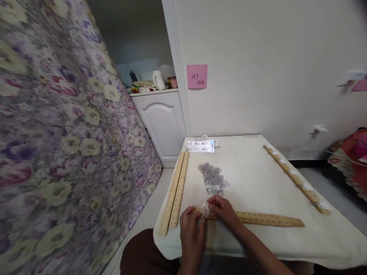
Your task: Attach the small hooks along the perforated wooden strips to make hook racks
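Observation:
A pale wooden strip with rows of holes point(266, 219) lies crosswise near the front of the cloth-covered table. My left hand point(192, 229) is closed around its left end, with the thumb beside a small clear plastic piece point(205, 208). That piece stands at the strip near its left end, pinched between the thumb and fingers of my right hand point(223, 211). Its exact kind is too small to make out. Beyond my hands lies a loose pile of small clear packets with metal hooks point(211, 175).
Two more perforated strips point(178, 189) lie side by side along the table's left edge. At the right, another strip point(296, 179) bears several clear round pieces. A clear blister pack point(200, 146) sits at the back. A floral curtain point(71, 133) hangs to the left.

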